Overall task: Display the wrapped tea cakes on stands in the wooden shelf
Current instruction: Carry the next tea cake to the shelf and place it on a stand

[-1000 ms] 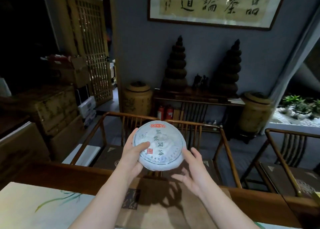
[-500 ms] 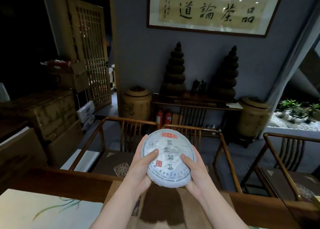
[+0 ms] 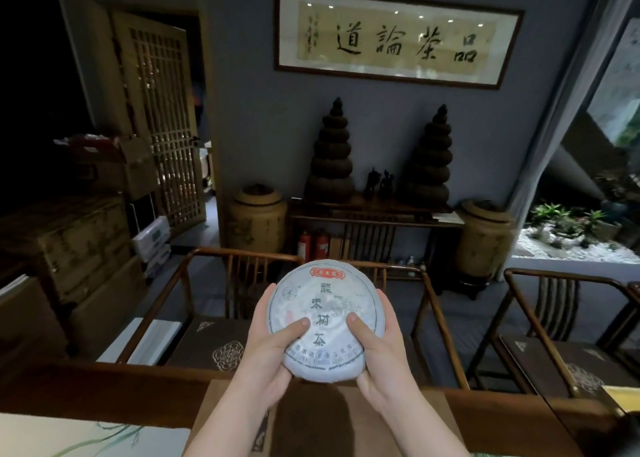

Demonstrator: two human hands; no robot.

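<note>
We hold the cake [image 3: 325, 321] upright in front of us with both hands, its printed face turned toward us. Our left hand [image 3: 268, 349] grips its left edge: the thumb lies across the lower left of the wrapper, and the fingers [image 3: 265, 301] curl round behind the rim, only their tips showing past the edge. Our right hand [image 3: 382, 349] mirrors it on the right edge, thumb pressed on the lower right of the face, fingers [image 3: 386, 299] wrapped behind the rim. How the fingers lie at the back of the cake we cannot tell, as the cake hides them. The two thumbs are apart, with the column of dark characters between them. A red label sits at the top of the wrapper, well above both thumbs.

Below our wrists lies the desk [image 3: 519, 418], and the cake hangs in the air above its far edge, touching nothing but our hands. Beyond our fingers stand wooden chairs [image 3: 214, 283], one behind the cake and another [image 3: 554, 304] off to the right of our right hand. Further back, against the grey wall, a console [image 3: 374, 214] carries two dark stacked towers [image 3: 330, 152], with a clay jar [image 3: 258, 216] to either side. A framed calligraphy [image 3: 398, 41] hangs above them. To the left of our left hand stand stacked boxes [image 3: 86, 242] and a lattice door [image 3: 162, 127].
</note>
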